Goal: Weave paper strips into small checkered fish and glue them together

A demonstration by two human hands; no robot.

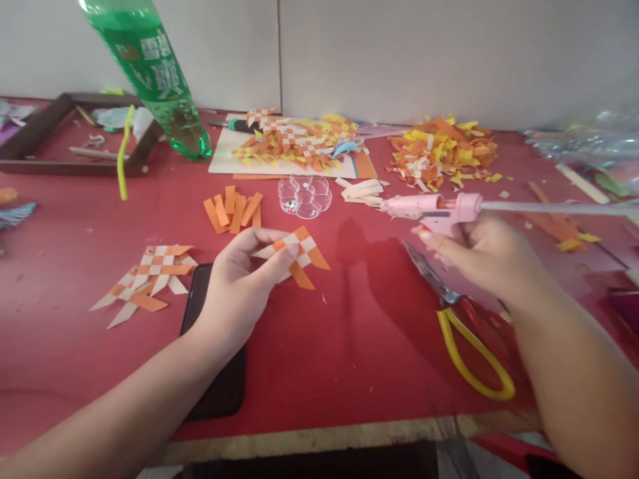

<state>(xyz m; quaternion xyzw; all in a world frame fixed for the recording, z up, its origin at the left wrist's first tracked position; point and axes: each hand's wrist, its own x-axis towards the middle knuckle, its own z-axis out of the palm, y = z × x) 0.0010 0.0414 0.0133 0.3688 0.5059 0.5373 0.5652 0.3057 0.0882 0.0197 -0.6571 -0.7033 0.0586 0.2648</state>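
Observation:
My left hand (239, 283) pinches a small woven paper fish (298, 254) of orange and white strips, held just above the red table (349, 346). My right hand (482, 256) grips a pink hot glue gun (434, 209) with its nozzle pointing left, a clear glue stick sticking out to the right. The nozzle is a hand's width to the right of the woven piece. Scissors (459, 326) with yellow and red handles lie under my right hand.
Two finished woven fish (150, 276) lie at left beside a black phone (219, 359). Cut orange strips (233, 211), a clear flower-shaped bead box (304, 196), a board of woven pieces (294, 143), a scrap pile (442, 153) and a tilted green bottle (154, 73) are farther back.

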